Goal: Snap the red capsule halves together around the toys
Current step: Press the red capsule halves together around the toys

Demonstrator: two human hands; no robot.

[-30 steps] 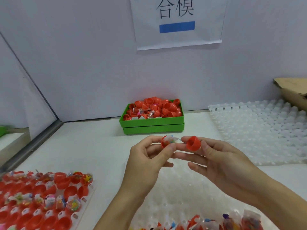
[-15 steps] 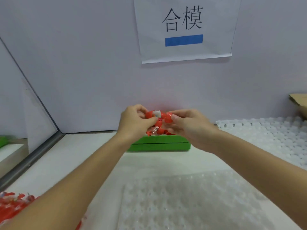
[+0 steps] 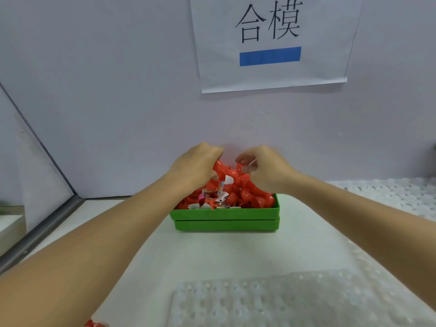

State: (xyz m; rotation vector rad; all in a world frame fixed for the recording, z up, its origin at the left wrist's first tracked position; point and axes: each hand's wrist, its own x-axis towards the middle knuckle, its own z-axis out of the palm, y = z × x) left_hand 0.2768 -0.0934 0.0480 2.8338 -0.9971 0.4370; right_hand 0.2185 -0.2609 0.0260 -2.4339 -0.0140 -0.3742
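Both hands moved from mid-frame up over green bin (image 3: 226,213); left hand (image 3: 195,165) and right hand (image 3: 264,171) curled into red capsule halves (image 3: 250,194), grip contents unclear. Likely dropping finished capsule.

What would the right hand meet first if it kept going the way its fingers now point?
Likely the heap of red capsule halves in the green tray: the right hand curls down over it. Depth is unclear, and it may already touch the top pieces.
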